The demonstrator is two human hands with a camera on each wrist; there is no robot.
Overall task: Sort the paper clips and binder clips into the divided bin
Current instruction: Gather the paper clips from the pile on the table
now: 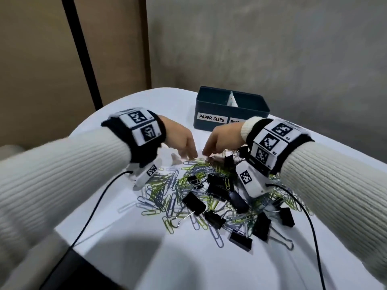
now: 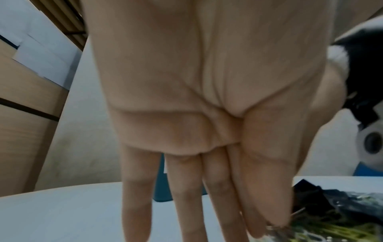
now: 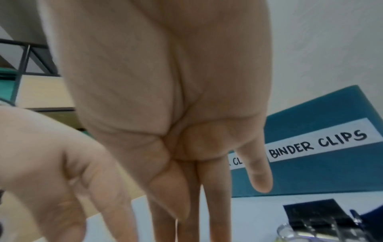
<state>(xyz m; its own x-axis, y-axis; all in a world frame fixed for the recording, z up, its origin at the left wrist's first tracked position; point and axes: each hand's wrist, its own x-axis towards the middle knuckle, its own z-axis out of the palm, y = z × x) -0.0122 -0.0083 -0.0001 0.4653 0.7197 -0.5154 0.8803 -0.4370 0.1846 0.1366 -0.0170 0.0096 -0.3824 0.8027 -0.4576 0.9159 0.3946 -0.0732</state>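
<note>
A mixed pile (image 1: 201, 195) of green and silver paper clips and black binder clips (image 1: 193, 203) lies on the white table. Behind it stands the dark teal divided bin (image 1: 201, 109), labelled PAPER CLIPS on the left and BINDER CLIPS (image 3: 317, 144) on the right. Both hands reach fingers-down to the pile's far edge. My left hand (image 1: 191, 156) presses thumb against index finger, with a bit of wire clip between the tips (image 2: 275, 226). My right hand (image 1: 206, 153) holds its thumb (image 3: 178, 196) against straight fingers; their tips are hidden.
A white divider (image 1: 231, 99) splits the bin. Black cables (image 1: 94, 210) run from both wrist cameras across the white table (image 1: 146, 258) toward me. A grey wall rises right behind the bin, and the table's rounded edge curves off at the left.
</note>
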